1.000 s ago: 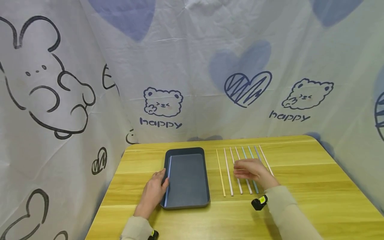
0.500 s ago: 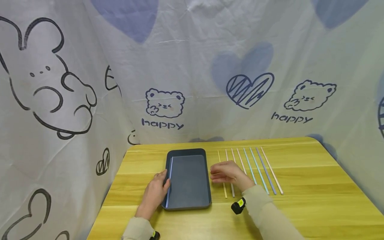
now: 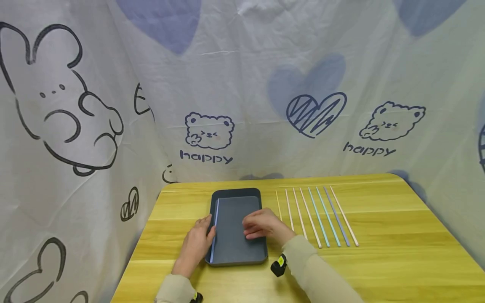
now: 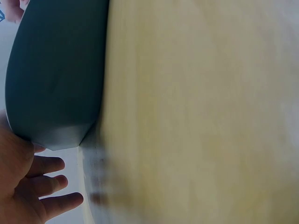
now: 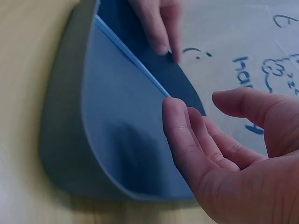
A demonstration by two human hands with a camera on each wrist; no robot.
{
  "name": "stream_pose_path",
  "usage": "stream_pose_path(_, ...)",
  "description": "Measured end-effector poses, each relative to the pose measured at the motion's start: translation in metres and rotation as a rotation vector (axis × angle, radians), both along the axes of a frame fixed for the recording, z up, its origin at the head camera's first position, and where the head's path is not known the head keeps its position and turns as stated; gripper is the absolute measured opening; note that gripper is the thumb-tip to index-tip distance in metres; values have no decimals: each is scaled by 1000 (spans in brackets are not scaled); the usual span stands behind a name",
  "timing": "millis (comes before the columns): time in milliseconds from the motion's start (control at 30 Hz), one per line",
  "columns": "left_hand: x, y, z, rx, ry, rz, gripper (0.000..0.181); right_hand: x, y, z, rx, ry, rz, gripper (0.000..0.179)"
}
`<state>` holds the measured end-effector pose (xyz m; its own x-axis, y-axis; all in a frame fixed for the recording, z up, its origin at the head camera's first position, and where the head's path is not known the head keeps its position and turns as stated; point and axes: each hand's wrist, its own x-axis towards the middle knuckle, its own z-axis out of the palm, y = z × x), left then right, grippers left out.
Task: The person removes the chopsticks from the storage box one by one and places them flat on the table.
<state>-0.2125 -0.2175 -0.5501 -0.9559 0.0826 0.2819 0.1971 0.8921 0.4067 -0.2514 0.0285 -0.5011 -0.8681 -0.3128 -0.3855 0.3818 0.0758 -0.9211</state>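
Observation:
A dark grey rectangular tray (image 3: 242,252) lies on the table, one thin light-blue stick (image 3: 214,235) set lengthwise along its left inner side. My left hand (image 3: 193,244) holds the tray's left rim, thumb over the edge and fingers outside; in the left wrist view, several of its fingers (image 4: 44,184) stick out beyond the tray. Over the right part of the tray hovers my right hand (image 3: 263,225), fingers loosely bent. In the right wrist view, its thumb and fingertips (image 5: 174,106) are apart with nothing between them.
Right of the tray, several thin sticks (image 3: 319,216) in yellow, pale pink, light blue and violet lie roughly side by side; my right arm covers parts of the leftmost ones. A patterned white cloth (image 3: 257,143) hangs behind the wooden table (image 3: 398,235).
My right hand has moved left, from above the row of sticks to above the tray's right side. The left hand stays on the tray's rim. The stick in the tray has not moved.

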Motion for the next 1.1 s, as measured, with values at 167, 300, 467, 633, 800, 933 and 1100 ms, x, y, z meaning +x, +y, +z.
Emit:
stream_pose_path(167,0,-1,-1,2,-10,6,49,5,-19,-6,-3,3,-8,29)
stream_pose_path(300,-1,-2,-2,-1,-1,13,50,9,-35,-10,-7,4,-14,26)
stream_pose_path(467,-1,-2,-2,-1,29,4,49,12,-51,-16,22,-1,-26,24)
stream_pose_path(633,-1,-1,-2,0,25,4,48,16,-61,-19,33,2,-24,22)
stream_pose_path(800,-2,-1,-2,6,7,8,48,16,-69,-24,25,6,-28,21)
stream_pose_path(933,-2,-1,-3,2,16,7,49,18,-76,-28,24,5,-37,23)
stream_pose_path(1100,-2,-1,-4,0,48,-1,47,20,-84,-31,50,19,-54,19)
